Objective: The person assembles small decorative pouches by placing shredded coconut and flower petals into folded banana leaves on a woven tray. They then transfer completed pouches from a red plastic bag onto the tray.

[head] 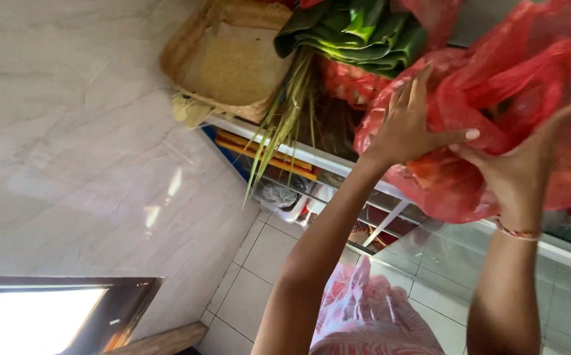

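Both my arms reach up to a large red plastic bag [496, 98] resting on top of a glass-fronted cabinet [443, 243]. My left hand [407, 121] presses flat against the bag's left side, fingers spread upward. My right hand [516, 161] grips the bag from below and the right, thumb toward the left hand. A thin bracelet sits on my right wrist. The bag is crumpled and its contents are hidden.
Folded green banana leaves [358, 33] with long stalks hanging down lie on the cabinet top beside a woven basket [229, 59]. Another red bag [348, 82] sits behind them. A pinkish plastic bag [371, 315] is below. A marble-look wall [68, 131] fills the left, with a dark-framed window [42, 315].
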